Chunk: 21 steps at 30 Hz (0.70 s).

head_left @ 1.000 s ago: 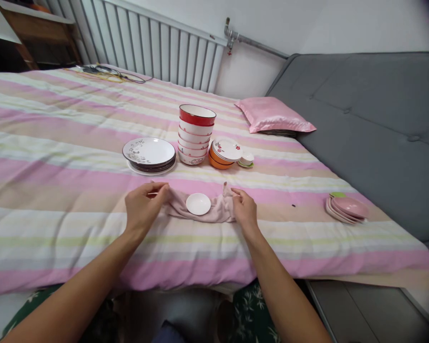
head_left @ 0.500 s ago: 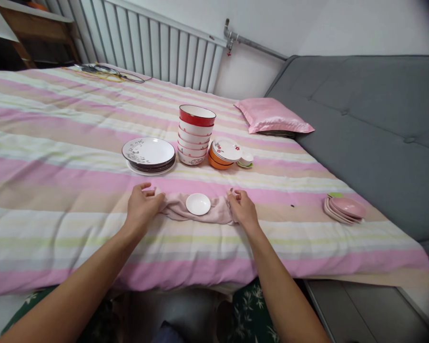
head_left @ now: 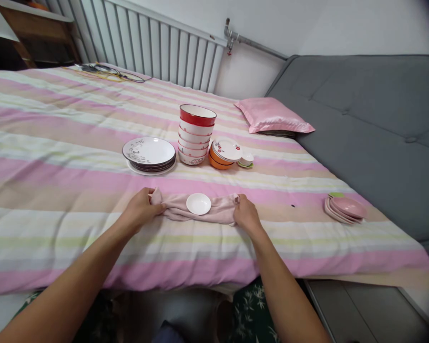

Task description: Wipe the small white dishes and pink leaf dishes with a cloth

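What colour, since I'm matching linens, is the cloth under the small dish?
Dusty pink; the cloth shows best in the head view.

Striped bedspread (head_left: 75, 190) under stacked plates (head_left: 149, 155), stacked bowls (head_left: 196, 136), cloth (head_left: 219, 210), cables (head_left: 110, 73).

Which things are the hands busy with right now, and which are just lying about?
Busy with:
pink cloth, left hand and right hand at its ends
small white dish, on the cloth

Just lying about, it seems:
plate stack
bowl stack
pink pillow
cables
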Available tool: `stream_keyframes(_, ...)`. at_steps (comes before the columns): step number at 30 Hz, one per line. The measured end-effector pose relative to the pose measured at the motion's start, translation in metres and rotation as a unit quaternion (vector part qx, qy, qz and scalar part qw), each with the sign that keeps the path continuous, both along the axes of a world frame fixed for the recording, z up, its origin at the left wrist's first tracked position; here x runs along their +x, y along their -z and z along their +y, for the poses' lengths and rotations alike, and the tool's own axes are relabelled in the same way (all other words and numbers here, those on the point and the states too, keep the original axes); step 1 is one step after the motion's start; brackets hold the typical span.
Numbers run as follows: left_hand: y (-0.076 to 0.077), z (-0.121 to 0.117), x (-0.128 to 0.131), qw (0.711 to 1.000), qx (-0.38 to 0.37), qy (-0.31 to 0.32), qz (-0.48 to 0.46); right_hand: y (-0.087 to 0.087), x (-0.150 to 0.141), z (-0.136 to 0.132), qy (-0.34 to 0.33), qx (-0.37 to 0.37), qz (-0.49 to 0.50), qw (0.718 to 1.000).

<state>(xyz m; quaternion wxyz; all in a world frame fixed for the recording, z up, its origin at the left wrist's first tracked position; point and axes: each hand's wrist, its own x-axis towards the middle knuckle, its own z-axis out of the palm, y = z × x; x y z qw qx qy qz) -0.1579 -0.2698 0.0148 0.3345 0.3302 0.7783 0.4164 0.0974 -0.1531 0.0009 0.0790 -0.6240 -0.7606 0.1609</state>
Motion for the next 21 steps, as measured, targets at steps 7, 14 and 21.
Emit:
stream_keyframes(7, -0.011, 0.001, 0.001, 0.984, 0.030, -0.016, -0.173, -0.003, 0.005, 0.006, 0.007, 0.006, -0.010, 1.000)
stream_keyframes(14, -0.014, 0.001, -0.010, 0.987, 0.014, -0.038, -0.153, -0.003, 0.013, 0.014, 0.013, -0.009, -0.036, 0.999)
stream_keyframes(21, -0.006, 0.000, -0.008, 0.998, -0.053, 0.001, -0.025, -0.004, 0.010, 0.006, 0.029, -0.030, -0.051, 0.998)
